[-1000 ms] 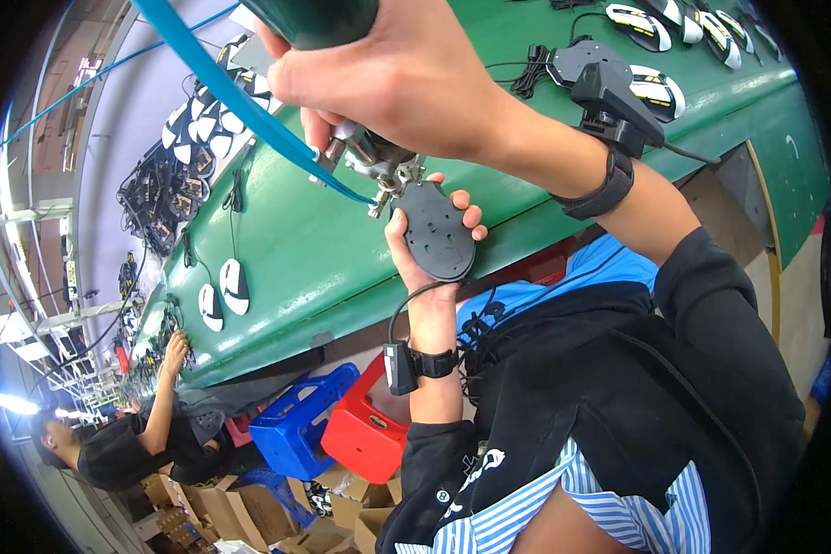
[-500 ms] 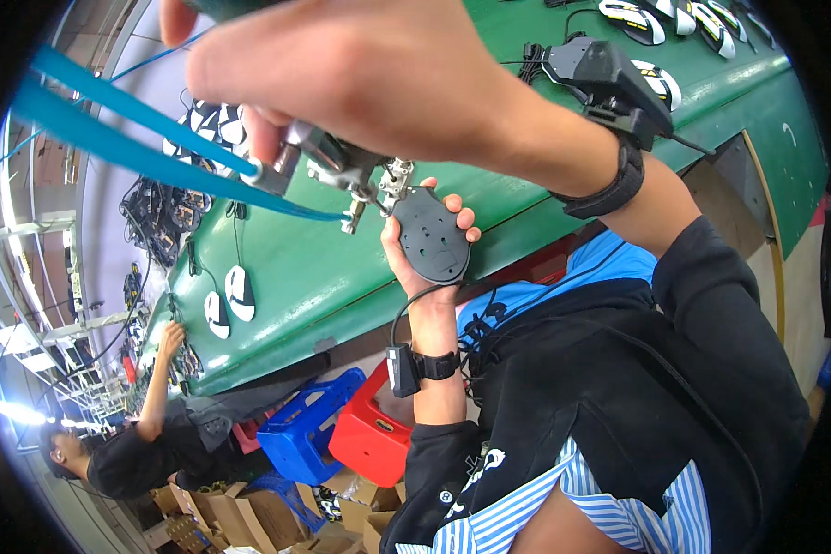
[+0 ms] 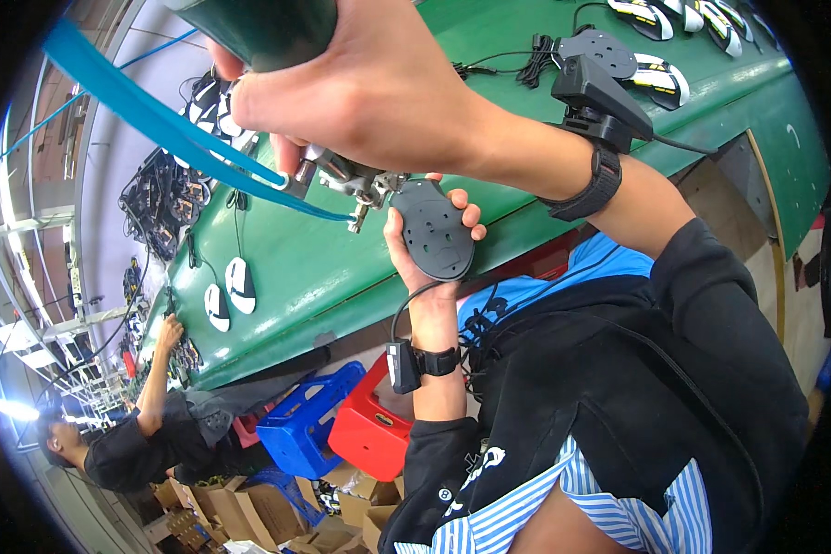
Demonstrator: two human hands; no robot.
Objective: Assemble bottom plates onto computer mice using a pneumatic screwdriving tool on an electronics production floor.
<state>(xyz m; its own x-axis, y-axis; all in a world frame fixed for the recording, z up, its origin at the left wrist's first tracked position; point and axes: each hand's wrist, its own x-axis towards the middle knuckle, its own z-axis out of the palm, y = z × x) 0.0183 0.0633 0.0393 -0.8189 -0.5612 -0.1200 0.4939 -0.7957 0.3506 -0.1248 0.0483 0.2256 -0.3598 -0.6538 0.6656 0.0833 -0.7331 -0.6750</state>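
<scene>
My left hand (image 3: 418, 276) holds a dark grey mouse base (image 3: 437, 242), its flat, holed underside facing up. The fingers wrap round its edge. My right hand (image 3: 365, 97) grips a screwdriver with a dark green cylindrical body (image 3: 268, 32) and a metal nozzle (image 3: 365, 192). Blue hoses (image 3: 171, 138) run from the nozzle end toward the upper left. In the picture the nozzle overlaps the upper left end of the mouse base; whether its tip touches is hidden.
On the green table (image 3: 291, 286) lie two white-and-black mouse shells (image 3: 238, 284), a pile of dark parts (image 3: 163, 205), and another grey base (image 3: 605, 54). A person in black (image 3: 148, 443) works at the left. Blue (image 3: 295, 443) and red stools (image 3: 369, 434) stand below the edge.
My right hand and the screwdriver body have shifted right and down in the picture, so more of the green body shows. The mouse base has barely moved.
</scene>
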